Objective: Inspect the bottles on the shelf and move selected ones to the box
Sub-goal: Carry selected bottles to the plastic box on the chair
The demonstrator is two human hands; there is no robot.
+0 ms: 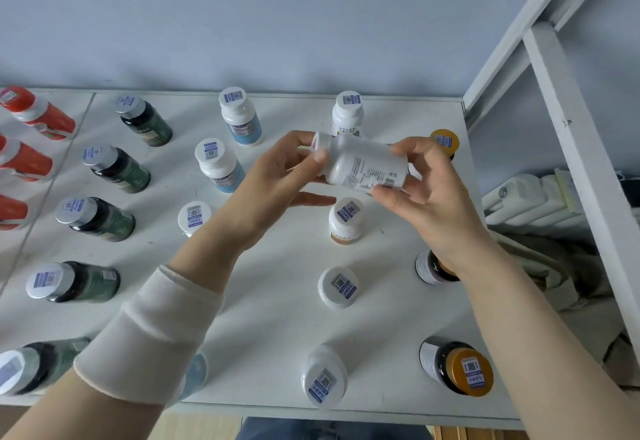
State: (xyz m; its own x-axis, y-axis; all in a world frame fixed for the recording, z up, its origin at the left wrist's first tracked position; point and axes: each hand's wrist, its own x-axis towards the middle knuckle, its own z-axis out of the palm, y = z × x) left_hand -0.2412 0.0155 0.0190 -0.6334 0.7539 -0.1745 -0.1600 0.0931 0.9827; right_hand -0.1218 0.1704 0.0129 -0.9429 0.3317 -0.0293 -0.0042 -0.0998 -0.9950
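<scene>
White bottle [363, 162] held on its side above the shelf [277, 329]. Left hand [273, 183] pinches the cap end; right hand [426, 197] grips the base end. Printed label faces up. Green bottles [117, 169] stand toward the left edge, gold-capped bottles [464, 368] along the right edge.

I hold one bottle [367, 166] on its side above the middle of the shelf [277, 301], my left hand [277, 183] at its cap end and my right hand [419, 194] at its base. Beneath, standing bottles [114, 169] run near to far in five columns. The held one hangs over the fourth column [338, 287] from the left. The shelf post [568, 149] stands to the right.
</scene>
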